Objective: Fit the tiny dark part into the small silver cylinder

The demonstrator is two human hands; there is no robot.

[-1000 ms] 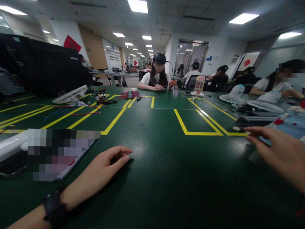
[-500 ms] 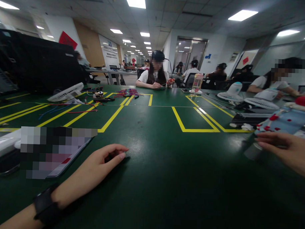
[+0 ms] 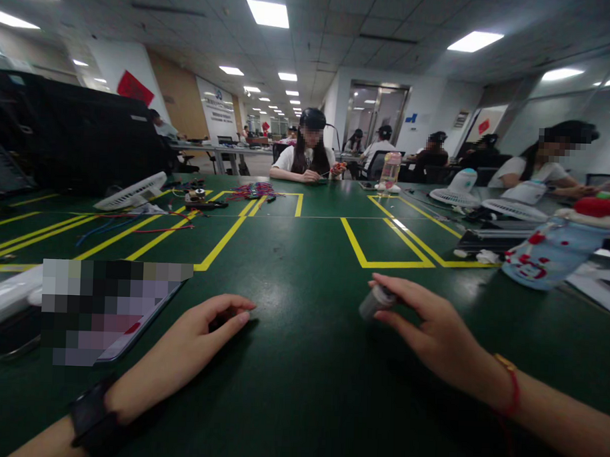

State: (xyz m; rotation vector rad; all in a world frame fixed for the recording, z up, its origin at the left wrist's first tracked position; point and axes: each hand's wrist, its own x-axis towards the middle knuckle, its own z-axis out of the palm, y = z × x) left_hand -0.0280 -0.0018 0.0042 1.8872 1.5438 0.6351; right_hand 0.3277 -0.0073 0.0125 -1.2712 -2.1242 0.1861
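Note:
My right hand (image 3: 426, 319) grips a small grey cylinder (image 3: 376, 303) between thumb and fingers, tilted over the green table (image 3: 299, 388). What kind of cylinder it is I cannot make out. On the left, my left hand (image 3: 216, 329) rests low over the table with its fingers curled and the thumb against them. A tiny pale bit shows at those fingertips, too small to name. Beside the left forearm lies a tablet-like device (image 3: 146, 323) with a blurred-out screen.
A light blue bottle (image 3: 547, 253) with a red top stands at right, near white fans (image 3: 454, 188). Far left are a white fan (image 3: 131, 192), coloured wires (image 3: 256, 190) and a large black case (image 3: 73, 134). A person (image 3: 307, 155) sits opposite, hands busy with a small item.
My right hand has moved left from beside the blue bottle toward the middle, carrying the grey cylinder. The left hand has barely moved.

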